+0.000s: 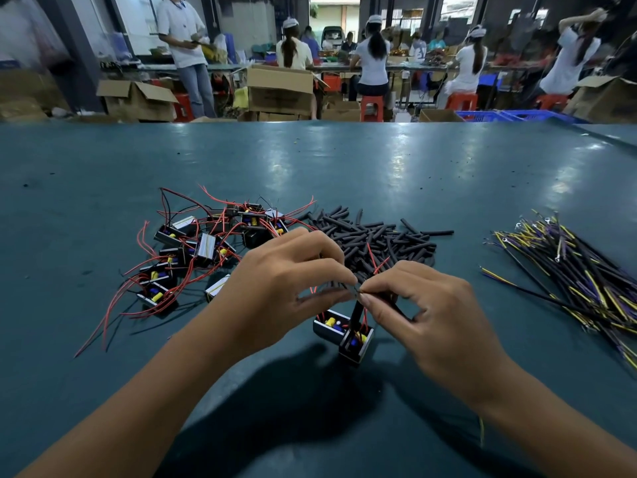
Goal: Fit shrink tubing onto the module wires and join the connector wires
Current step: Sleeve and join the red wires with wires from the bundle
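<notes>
Pinching a short black shrink tube (356,313) between both hands

Left hand (279,288) and right hand (424,312) fingers hold it above the small black module (344,334).

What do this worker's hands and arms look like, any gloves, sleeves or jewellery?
Both are bare. The left hand and right hand wear no gloves, and no rings, watch or bracelet show. The forearms are uncovered to the picture's edge, with no sleeve in view. The visible fingernails are short and unpainted.
</notes>
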`<state>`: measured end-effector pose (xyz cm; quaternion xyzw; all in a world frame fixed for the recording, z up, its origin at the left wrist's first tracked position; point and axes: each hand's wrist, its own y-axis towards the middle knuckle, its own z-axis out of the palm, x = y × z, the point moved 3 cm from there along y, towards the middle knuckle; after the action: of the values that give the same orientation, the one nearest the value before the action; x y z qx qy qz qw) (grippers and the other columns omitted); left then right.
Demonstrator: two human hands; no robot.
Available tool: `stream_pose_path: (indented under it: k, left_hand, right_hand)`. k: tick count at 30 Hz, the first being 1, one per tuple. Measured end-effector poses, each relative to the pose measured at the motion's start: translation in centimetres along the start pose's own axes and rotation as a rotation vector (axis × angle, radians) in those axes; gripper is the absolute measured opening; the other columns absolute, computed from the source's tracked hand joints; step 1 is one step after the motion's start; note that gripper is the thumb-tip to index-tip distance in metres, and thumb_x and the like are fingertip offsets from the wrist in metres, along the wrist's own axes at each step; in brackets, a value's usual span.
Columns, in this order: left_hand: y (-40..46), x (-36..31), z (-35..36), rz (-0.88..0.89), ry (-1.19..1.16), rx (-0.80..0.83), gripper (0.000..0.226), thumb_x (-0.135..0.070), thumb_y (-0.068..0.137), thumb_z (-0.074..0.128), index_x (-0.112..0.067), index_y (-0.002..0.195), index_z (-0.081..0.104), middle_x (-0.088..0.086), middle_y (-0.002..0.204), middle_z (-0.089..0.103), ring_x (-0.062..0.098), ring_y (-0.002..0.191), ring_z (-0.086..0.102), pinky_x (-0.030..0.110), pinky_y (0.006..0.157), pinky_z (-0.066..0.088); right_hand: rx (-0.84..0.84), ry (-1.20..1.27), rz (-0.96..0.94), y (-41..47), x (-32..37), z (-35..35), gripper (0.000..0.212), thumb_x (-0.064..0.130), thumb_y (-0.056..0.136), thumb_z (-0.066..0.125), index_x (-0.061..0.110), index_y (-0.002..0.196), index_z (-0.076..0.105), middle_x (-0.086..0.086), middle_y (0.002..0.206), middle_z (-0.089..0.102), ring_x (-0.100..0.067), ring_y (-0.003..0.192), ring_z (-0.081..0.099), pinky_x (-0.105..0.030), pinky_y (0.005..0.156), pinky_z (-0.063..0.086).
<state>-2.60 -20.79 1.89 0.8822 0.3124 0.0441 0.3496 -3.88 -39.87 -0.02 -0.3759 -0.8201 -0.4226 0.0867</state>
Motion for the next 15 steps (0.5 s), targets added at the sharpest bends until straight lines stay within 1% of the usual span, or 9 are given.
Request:
stream_pose_path:
  k: [3, 6, 9, 12, 13, 15]
  left_hand:
    - [0.1, -0.3, 0.0, 0.062, 0.091, -0.034, 0.016, -0.026, 0.094, 0.069, -0.012, 0.095, 0.078, 0.002, 0.093, 0.067, 0.025, 0.079, 0.060, 0.042, 0.068, 0.050]
    - [0.0, -0.5, 0.2, 0.121, 0.160, -0.036, 0.017, -0.025, 0.096, 0.068, -0.012, 0.095, 0.077, 0.003, 0.093, 0.068, 0.026, 0.077, 0.059, 0.042, 0.066, 0.050]
    - [0.0, -0.6, 0.3, 0.126, 0.164, -0.027, 0.016, -0.024, 0.097, 0.067, -0.011, 0.093, 0.076, 0.003, 0.093, 0.068, 0.027, 0.076, 0.058, 0.043, 0.066, 0.049]
    - [0.0, -0.8, 0.6, 0.001, 0.004, -0.008, 0.017, -0.022, 0.096, 0.065, -0.010, 0.089, 0.073, 0.000, 0.091, 0.065, 0.022, 0.080, 0.059, 0.041, 0.067, 0.049]
    - [-0.1, -0.9, 0.7, -0.066, -0.079, -0.002, 0.016, -0.021, 0.095, 0.065, -0.009, 0.087, 0.072, -0.001, 0.089, 0.063, 0.019, 0.079, 0.058, 0.036, 0.067, 0.049]
    - [-0.1, -1.0, 1.2, -0.214, -0.224, 0.011, 0.014, -0.020, 0.094, 0.064, -0.011, 0.084, 0.069, -0.007, 0.081, 0.058, 0.009, 0.072, 0.052, 0.022, 0.065, 0.041]
  right_hand:
    - [0.003, -0.004, -0.005, 0.0, 0.0, 0.1, 0.009, 0.026, 0.090, 0.067, 0.019, 0.088, 0.073, 0.013, 0.076, 0.061, -0.010, 0.074, 0.059, -0.034, 0.068, 0.049]
    - [0.005, -0.018, -0.014, 0.0, 0.0, 0.1, 0.010, 0.026, 0.090, 0.066, 0.020, 0.089, 0.073, 0.012, 0.076, 0.060, -0.012, 0.073, 0.058, -0.036, 0.068, 0.049]
    - [-0.001, -0.037, -0.028, -0.1, 0.0, 0.1, 0.010, 0.027, 0.090, 0.066, 0.020, 0.089, 0.073, 0.014, 0.076, 0.059, -0.011, 0.073, 0.057, -0.038, 0.067, 0.049]
    - [-0.013, -0.049, -0.036, -0.1, 0.0, 0.2, 0.009, 0.027, 0.091, 0.066, 0.021, 0.089, 0.073, 0.014, 0.076, 0.059, -0.011, 0.073, 0.057, -0.039, 0.068, 0.049]
    - [-0.018, -0.054, -0.037, -0.1, 0.0, 0.2, 0.008, 0.026, 0.090, 0.067, 0.021, 0.089, 0.073, 0.014, 0.076, 0.059, -0.011, 0.073, 0.057, -0.040, 0.068, 0.049]
    - [-0.035, -0.075, -0.040, -0.1, -0.1, 0.2, 0.008, 0.025, 0.090, 0.067, 0.021, 0.090, 0.074, 0.013, 0.076, 0.061, -0.013, 0.074, 0.058, -0.042, 0.069, 0.050]
